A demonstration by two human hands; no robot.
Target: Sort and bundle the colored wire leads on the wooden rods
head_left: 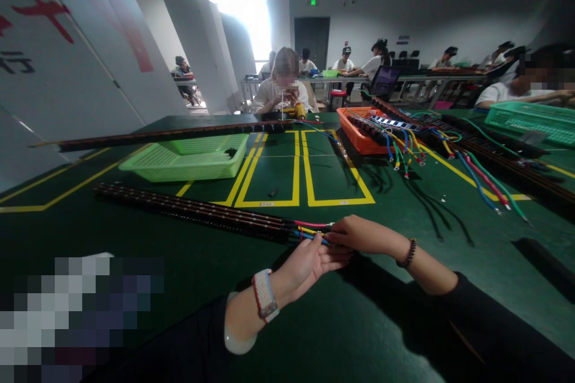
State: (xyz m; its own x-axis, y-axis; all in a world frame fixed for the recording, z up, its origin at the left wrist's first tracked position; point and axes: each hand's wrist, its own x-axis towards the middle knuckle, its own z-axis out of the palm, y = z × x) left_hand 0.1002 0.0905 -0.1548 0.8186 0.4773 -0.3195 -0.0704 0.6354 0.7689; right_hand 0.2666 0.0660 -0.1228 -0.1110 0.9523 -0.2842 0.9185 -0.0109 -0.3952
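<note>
Coloured wires (311, 231) run from the dark strips (193, 208) into both hands (305, 269) (366, 234).

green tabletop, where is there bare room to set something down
Dark green tabletop: bare between the long brown strip bundle and black left sleeve, and between that and black right sleeve. The right yellow-taped rectangle looks mostly open. Crowded: around the orange plastic basket with multicoloured wires, and where left hand and right hand overlap.
</note>
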